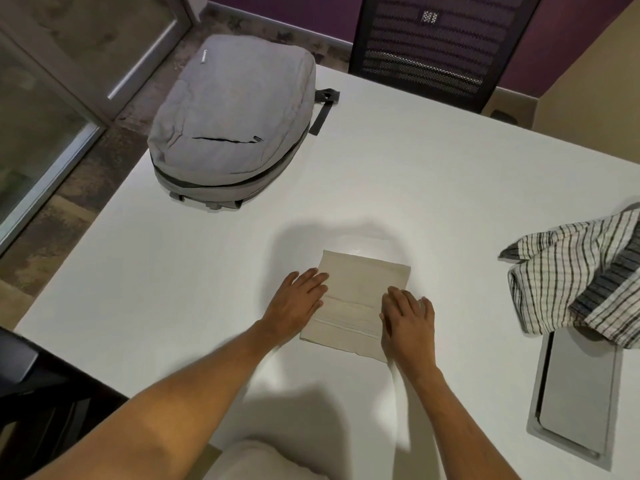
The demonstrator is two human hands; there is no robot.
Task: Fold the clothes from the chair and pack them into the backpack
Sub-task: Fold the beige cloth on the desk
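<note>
A beige cloth (360,292), folded into a small rectangle, lies on the white table (415,174) in front of me. My left hand (298,303) lies flat at its left edge, fingers straight. On the cloth's right side, my right hand (408,320) presses down with flat fingers. A grey backpack (232,123) lies zipped on the table's far left corner. At the right edge of the table a striped and checked garment (575,285) lies crumpled.
A black mesh chair (436,46) stands behind the table's far edge. A grey cable-hatch lid (578,389) is set into the table at the right, partly under the striped garment. A dark chair arm (27,375) shows at the lower left.
</note>
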